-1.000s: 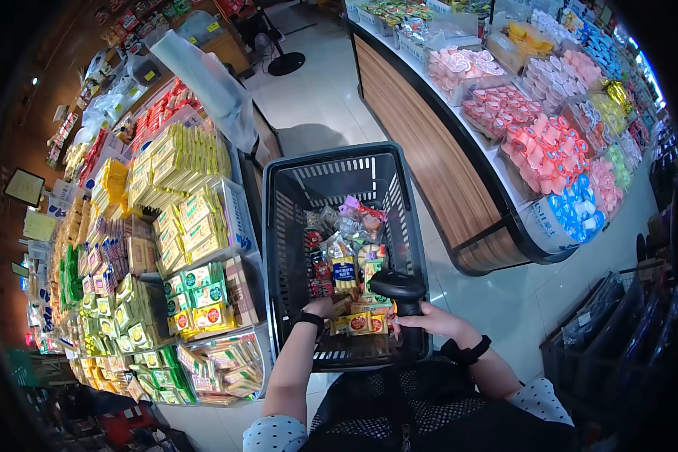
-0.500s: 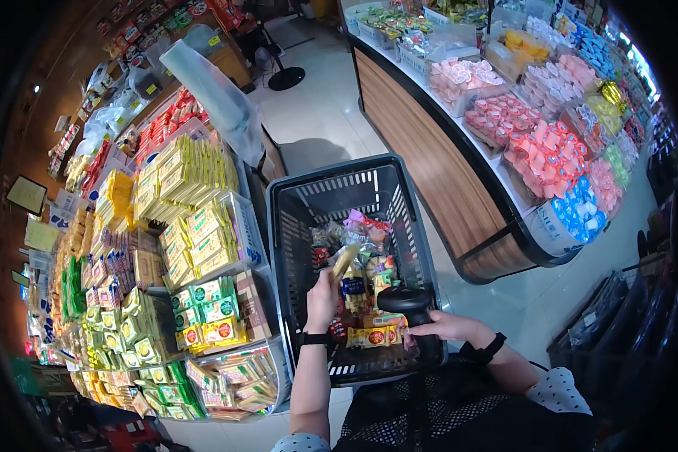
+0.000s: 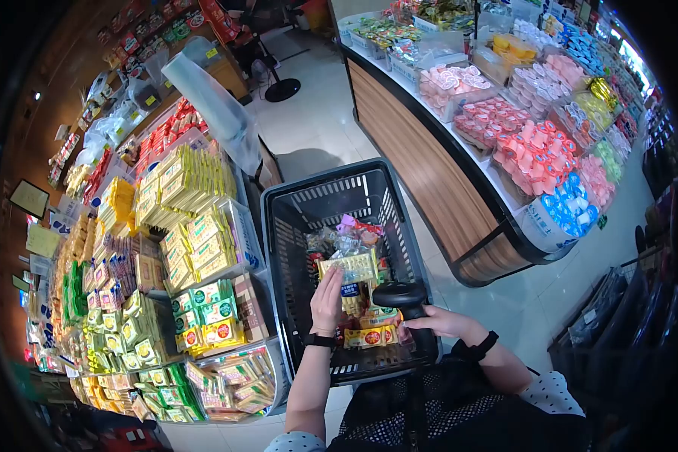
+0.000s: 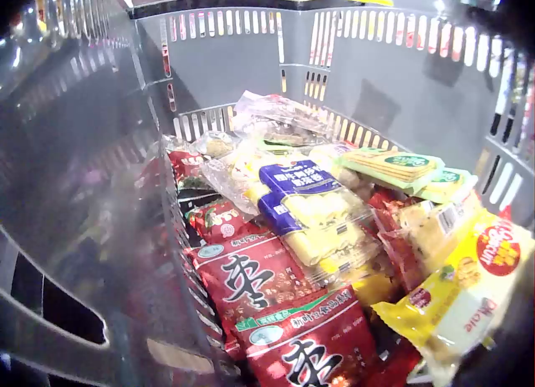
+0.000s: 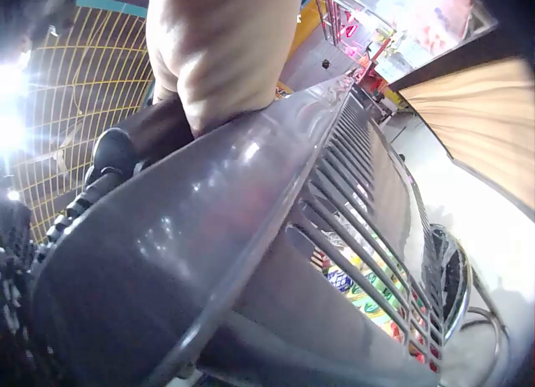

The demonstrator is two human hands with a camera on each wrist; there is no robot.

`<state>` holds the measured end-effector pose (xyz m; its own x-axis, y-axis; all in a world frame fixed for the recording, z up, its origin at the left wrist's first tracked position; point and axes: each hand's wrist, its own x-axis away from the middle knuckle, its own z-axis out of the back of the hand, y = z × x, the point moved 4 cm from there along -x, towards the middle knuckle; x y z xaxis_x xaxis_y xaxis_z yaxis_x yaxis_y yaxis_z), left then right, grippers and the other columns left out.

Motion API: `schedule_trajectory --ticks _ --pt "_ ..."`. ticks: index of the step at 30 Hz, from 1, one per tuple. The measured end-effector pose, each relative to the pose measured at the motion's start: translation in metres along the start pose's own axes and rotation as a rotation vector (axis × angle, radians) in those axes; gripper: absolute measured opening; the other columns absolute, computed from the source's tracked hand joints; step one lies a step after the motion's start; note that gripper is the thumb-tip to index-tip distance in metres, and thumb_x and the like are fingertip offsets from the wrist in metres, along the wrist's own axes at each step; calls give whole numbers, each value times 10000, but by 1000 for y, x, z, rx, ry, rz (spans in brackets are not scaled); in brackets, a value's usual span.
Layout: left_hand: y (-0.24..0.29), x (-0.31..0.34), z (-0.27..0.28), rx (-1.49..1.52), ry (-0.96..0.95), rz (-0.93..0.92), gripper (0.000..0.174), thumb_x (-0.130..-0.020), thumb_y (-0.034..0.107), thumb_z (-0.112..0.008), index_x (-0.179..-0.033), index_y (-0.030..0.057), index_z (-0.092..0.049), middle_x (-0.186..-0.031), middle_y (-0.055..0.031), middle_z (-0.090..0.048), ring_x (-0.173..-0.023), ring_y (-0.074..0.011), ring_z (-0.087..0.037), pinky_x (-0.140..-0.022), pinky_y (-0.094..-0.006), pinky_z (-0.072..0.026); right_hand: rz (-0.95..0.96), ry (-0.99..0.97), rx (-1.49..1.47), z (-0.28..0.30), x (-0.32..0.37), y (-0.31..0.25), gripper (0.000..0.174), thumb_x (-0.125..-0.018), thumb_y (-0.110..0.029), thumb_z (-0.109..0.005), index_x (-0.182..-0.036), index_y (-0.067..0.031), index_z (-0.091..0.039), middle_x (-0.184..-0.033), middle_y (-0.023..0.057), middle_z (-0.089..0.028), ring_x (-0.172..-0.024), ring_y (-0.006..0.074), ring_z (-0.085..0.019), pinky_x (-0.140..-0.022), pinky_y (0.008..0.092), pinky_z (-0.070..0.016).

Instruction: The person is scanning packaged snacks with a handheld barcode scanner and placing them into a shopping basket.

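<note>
My left hand point(image 3: 326, 303) is over the basket, its fingers long and together, holding a pale yellow pack of wafers or crackers point(image 3: 350, 265) at the fingertips; the thumb is hidden. The black basket point(image 3: 273, 248) stands in front of my body. Inside lie red bags point(image 4: 313, 353), a bread pack with a blue label point(image 4: 297, 180), packs with green labels point(image 4: 393, 165) and a yellow biscuit pack point(image 3: 373, 336). At the near right corner my right hand point(image 3: 441, 322) grips the basket's black handle point(image 3: 401, 294), its fingers partly hidden there.
Snack bins point(image 3: 203, 248) stand close on the left, with a roll of clear plastic bags point(image 3: 211, 105) above. On the right is a wood-sided counter point(image 3: 422, 162) with tubs of pink and blue sweets point(image 3: 569, 207). A tiled aisle point(image 3: 313, 113) runs between, with a black stand base point(image 3: 282, 90) beyond.
My left hand rises from low in the basket with the pale yellow pack, which turns from edge-on to flat towards the head camera. The right hand stays at the handle.
</note>
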<state>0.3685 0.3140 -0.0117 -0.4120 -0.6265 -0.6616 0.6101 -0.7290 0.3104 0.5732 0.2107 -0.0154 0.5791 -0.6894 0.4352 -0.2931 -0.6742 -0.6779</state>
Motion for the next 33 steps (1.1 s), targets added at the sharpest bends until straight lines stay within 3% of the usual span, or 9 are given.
schedule_trajectory --ticks 5,13,19,21,23,25,27,29,33 --pt "9 5 -6 66 -60 8 387 -787 -72 -502 -1155 4 -408 -1102 -162 -574 -1051 -316 -547 -845 -376 -495 20 -47 53 4 -1 6 333 -887 -198 -531 -1137 12 -468 -997 75 -572 -936 154 -564 -855 294 -447" --pt "19 19 -14 144 -34 -153 457 -770 -63 -516 -1178 43 -340 -1178 -173 -525 -1085 -322 -525 -839 -369 -491 28 -39 136 -1 2 0 326 -885 -190 -533 -1141 2 -469 -971 62 -575 -916 142 -564 -834 285 -450" --pt "16 5 15 -118 9 -25 280 -729 -17 -573 -1003 26 -609 -1089 -100 -585 -1039 -260 -540 -900 -418 -413 55 -67 182 -4 3 2 262 -885 -202 -535 -1070 -20 -500 -904 35 -576 -874 127 -559 -799 277 -453" --pt "15 -18 45 -337 267 103 248 -737 14 -601 -984 20 -620 -1022 -106 -608 -918 -257 -573 -835 -388 -448 81 -35 213 -4 3 -4 263 -886 -201 -532 -1072 -18 -500 -887 32 -573 -873 126 -559 -798 278 -453" --pt "0 -24 73 -458 386 429 206 -778 78 -620 -974 13 -623 -1005 -112 -609 -926 -227 -565 -806 -359 -455 91 -41 229 -1 3 -6 252 -888 -197 -529 -1064 -18 -501 -888 32 -571 -872 127 -559 -796 281 -455" --pt "-50 2 86 -124 707 869 205 -814 105 -610 -997 15 -594 -999 -108 -595 -923 -222 -557 -757 -381 -445 102 -36 240 -1 4 -6 241 -890 -193 -525 -1055 -19 -503 -889 32 -568 -871 129 -559 -793 284 -457" --pt "-80 -7 108 575 1086 961 275 -861 179 -582 -1032 -33 -545 -997 -111 -589 -848 -176 -565 -662 -319 -457 106 -27 198 -2 5 -8 216 -893 -188 -520 -1028 -20 -506 -896 39 -569 -870 136 -561 -785 295 -462" --pt "-120 5 122 635 1014 1184 402 -844 290 -604 -1054 -44 -525 -958 -117 -585 -800 -167 -573 -632 -273 -488 96 -38 185 1 3 -7 215 -886 -166 -525 -1044 -22 -503 -894 43 -578 -871 138 -564 -799 295 -456" --pt "-178 25 123 773 1027 1249 387 -832 286 -618 -1024 -41 -545 -976 -117 -571 -778 -207 -582 -626 -294 -518 71 -77 123 4 6 -8 221 -881 -140 -528 -1061 -17 -501 -905 53 -586 -877 143 -568 -820 293 -443"
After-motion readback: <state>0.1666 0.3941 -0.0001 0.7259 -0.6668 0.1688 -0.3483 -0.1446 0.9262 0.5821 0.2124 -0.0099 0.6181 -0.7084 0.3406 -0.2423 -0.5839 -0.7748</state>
